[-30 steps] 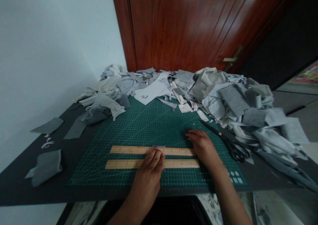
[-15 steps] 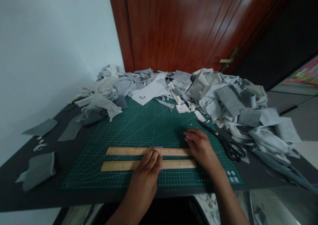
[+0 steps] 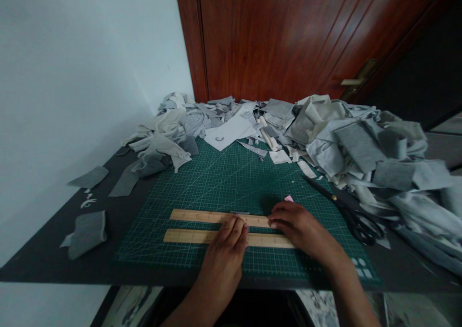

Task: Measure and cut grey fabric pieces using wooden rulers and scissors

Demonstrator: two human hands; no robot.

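Two wooden rulers lie roughly parallel, the far ruler (image 3: 202, 216) and the near ruler (image 3: 187, 236). My left hand (image 3: 225, 250) reaches across the near ruler, its fingers closed together and pressing on the middle of the far one. At the far ruler's right end, my right hand (image 3: 306, 226) is closed, thumb and fingertips gripping the edge. A thin grey strip (image 3: 240, 213) shows along the far ruler's back edge; the rest of it is hidden. Just behind my right hand is a small pink piece (image 3: 288, 198), partly covered by the fingers.
The green cutting mat (image 3: 216, 182) covers the middle of the dark table (image 3: 46, 250). Black scissors (image 3: 357, 216) lie at its right side. Grey and white fabric scraps (image 3: 361, 144) pile up along the back and right. A folded grey cloth (image 3: 87, 234) lies at left.
My right hand has come down onto the far ruler's right end. The pink piece, earlier at its fingers, now shows behind the hand. The view has shifted, so things appear further right.
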